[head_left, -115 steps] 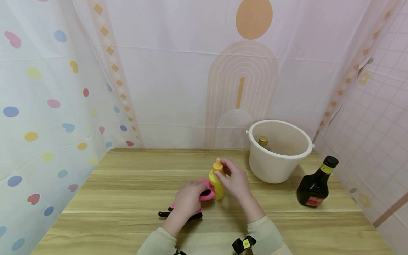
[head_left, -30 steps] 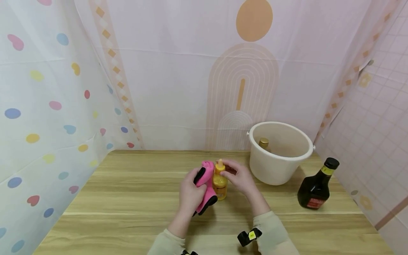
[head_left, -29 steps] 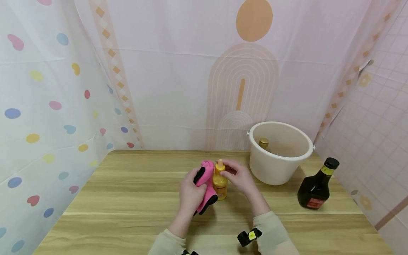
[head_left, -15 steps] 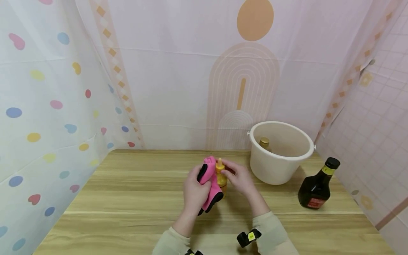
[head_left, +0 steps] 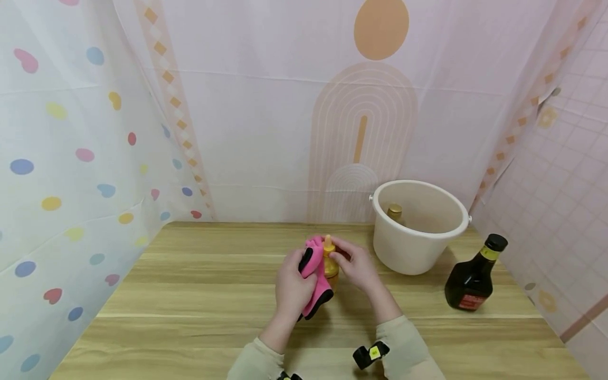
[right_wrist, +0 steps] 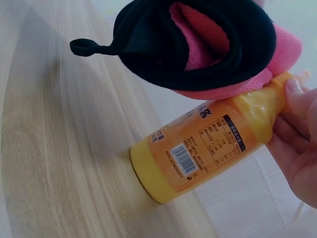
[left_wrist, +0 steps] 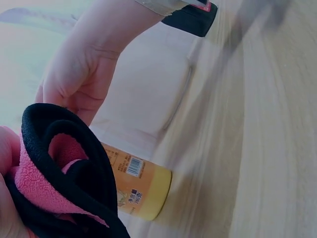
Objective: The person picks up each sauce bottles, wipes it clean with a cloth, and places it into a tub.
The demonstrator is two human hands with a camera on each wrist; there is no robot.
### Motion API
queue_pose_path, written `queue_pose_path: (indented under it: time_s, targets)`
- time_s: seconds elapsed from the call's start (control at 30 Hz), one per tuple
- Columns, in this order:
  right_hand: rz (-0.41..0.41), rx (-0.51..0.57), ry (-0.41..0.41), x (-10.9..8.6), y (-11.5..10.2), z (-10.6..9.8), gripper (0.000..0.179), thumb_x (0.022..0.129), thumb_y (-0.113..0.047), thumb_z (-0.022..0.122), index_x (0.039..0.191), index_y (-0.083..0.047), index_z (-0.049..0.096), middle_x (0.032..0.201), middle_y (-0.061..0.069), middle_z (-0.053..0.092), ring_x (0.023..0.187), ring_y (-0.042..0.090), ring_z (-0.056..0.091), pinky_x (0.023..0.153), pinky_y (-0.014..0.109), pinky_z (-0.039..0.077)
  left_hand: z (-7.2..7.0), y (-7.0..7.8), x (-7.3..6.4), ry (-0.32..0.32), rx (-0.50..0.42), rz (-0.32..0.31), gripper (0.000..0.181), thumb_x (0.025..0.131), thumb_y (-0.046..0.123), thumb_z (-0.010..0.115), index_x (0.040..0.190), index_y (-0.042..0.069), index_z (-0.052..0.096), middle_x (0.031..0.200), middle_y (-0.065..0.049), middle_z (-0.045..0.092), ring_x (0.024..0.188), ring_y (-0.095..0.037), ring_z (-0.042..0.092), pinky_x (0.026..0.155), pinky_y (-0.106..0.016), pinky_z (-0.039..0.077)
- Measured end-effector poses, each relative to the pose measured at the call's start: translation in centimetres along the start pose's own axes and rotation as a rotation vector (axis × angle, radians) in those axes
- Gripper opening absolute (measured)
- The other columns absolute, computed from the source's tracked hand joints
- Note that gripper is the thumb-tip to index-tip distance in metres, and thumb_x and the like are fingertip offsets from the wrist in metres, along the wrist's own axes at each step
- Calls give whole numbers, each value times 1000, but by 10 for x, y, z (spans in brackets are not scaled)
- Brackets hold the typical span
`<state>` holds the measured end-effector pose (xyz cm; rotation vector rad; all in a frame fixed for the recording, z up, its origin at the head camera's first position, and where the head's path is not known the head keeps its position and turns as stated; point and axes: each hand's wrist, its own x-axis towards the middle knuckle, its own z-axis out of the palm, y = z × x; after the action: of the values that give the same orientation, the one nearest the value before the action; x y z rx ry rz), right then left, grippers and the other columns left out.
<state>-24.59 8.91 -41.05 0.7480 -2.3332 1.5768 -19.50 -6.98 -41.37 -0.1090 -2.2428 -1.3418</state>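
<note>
A pink cloth with black edging (head_left: 318,295) is bunched in my left hand (head_left: 293,285), which grips it against the near left side of a yellow squeeze bottle (head_left: 331,266). My right hand (head_left: 357,264) pinches that bottle near its cap, thumb and fingers on either side. The bottle stands upright on the table, its lower part mostly covered by the cloth in the head view. In the right wrist view an orange label with a barcode shows on the squeeze bottle (right_wrist: 198,148), and the cloth (right_wrist: 223,91) touches its upper side, a black loop hanging off one end.
A white bucket (head_left: 404,248) stands at the back right with a gold-capped bottle (head_left: 395,211) inside. To the right of it is a dark sauce bottle (head_left: 470,279) with a black cap. The wooden table (head_left: 190,295) meets hanging curtains at its back and sides.
The cloth, earlier lying low under my left hand, has been lifted and pressed to the bottle. Over the last second it has shifted slightly right. My right hand has kept its hold on the bottle.
</note>
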Motion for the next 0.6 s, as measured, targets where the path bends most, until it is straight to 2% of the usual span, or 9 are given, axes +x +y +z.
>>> queue_pose_path:
  time_s: [0.23, 0.6]
  targets:
    - [-5, -2, 1, 0, 2, 1, 37, 93, 0, 64, 130, 3, 62, 124, 19, 65, 113, 31, 62, 94, 38, 50, -1, -3, -2, -33, 5, -1, 33, 74, -6, 73, 105, 4, 68, 95, -7, 65, 85, -22, 60, 79, -42, 53]
    - [-2, 6, 8, -1, 1, 2, 36, 94, -2, 62, 130, 3, 61, 126, 18, 64, 115, 30, 61, 96, 41, 49, 0, -6, -2, -52, -27, -78, 34, 77, -3, 77, 108, 4, 65, 96, -8, 65, 87, -24, 61, 81, -44, 53]
